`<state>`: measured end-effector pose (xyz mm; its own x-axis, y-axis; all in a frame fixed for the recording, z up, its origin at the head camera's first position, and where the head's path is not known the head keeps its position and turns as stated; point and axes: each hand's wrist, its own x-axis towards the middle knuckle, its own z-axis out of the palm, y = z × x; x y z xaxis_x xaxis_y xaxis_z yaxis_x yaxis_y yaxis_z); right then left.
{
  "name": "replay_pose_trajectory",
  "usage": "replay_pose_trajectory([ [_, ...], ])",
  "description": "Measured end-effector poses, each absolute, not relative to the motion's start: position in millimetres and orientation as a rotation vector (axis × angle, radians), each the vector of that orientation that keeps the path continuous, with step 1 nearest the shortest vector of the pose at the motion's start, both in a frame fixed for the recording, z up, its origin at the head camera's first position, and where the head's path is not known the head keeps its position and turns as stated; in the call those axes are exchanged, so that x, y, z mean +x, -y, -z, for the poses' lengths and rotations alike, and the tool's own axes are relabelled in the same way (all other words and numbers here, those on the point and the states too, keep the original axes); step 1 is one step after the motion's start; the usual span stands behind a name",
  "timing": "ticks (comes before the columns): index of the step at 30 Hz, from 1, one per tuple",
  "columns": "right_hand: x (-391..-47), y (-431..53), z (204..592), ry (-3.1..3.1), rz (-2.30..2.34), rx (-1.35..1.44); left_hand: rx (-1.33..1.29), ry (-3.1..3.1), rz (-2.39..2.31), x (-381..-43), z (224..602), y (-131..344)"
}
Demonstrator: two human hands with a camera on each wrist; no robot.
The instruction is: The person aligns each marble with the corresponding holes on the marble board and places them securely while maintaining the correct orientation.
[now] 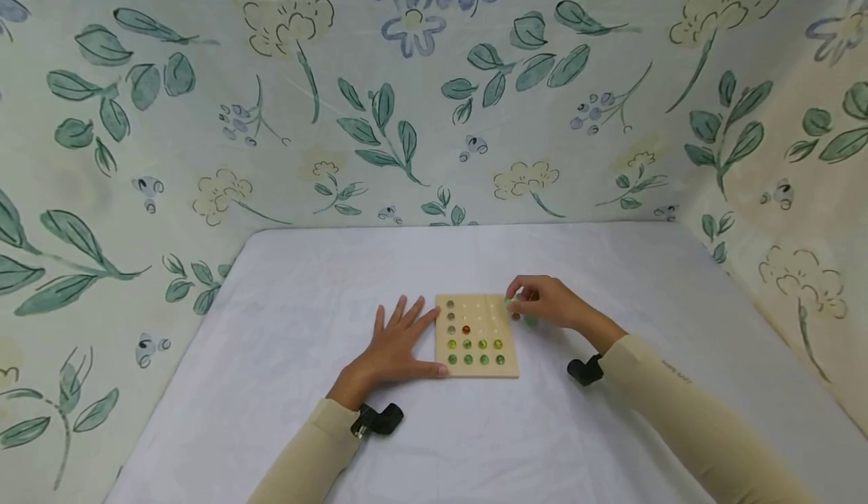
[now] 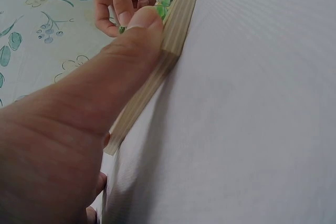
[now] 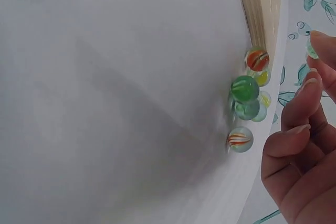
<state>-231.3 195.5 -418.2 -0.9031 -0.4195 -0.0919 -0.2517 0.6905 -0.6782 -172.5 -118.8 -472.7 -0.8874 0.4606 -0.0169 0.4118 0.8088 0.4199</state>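
A square wooden board with rows of hollows lies on the table. Green marbles fill its nearest row and yellow-green marbles the row behind. Darker marbles run up its left column, with one red marble beside them. My left hand is spread at the board's left side, thumb at the near corner and a fingertip at the left edge. Between thumb and finger, my right hand pinches a pale green marble above the board's right edge.
Several loose marbles lie on the white cloth off the board's right side, among them an orange one, a green one and a clear one with orange stripes. A floral curtain hangs behind the table.
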Motion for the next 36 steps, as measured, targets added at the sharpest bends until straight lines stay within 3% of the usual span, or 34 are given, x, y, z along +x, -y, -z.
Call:
replay_pose_trajectory([
  [36,-213.4,-162.3,425.4,-2.566,1.014,-0.769,0.689,-2.866,-0.618,-173.6,474.7,119.1],
])
